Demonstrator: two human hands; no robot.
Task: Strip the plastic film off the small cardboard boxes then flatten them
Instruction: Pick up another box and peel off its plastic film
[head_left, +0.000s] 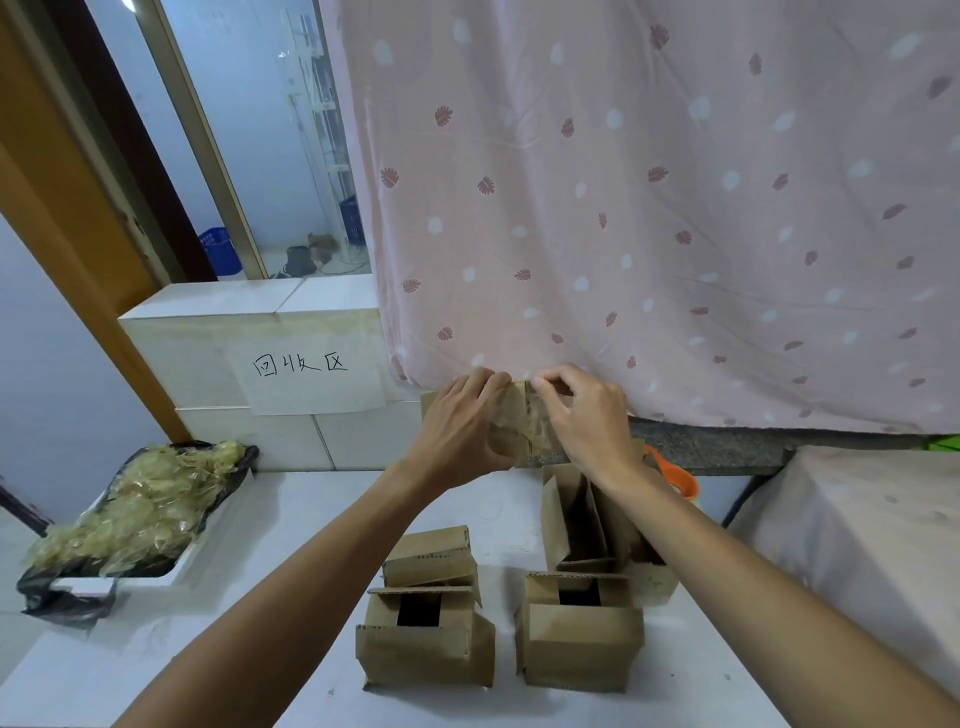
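I hold a small cardboard box (519, 426) wrapped in cloudy plastic film up in front of the pink curtain. My left hand (462, 426) grips its left side, fingers curled over the top edge. My right hand (587, 415) pinches the film at the box's top right. Below on the white table (291, 519) stand several open small cardboard boxes: one front left (423, 644), one behind it (431, 558), one front right (579, 631), and a taller group (582, 519) under my right forearm.
A tray lined with a black bag (135, 514), full of crumpled yellowish film, sits at the table's left. A white tiled ledge with a handwritten paper sign (306, 374) stands behind. An orange object (675, 478) lies beside the taller boxes. A covered surface (857, 519) is at right.
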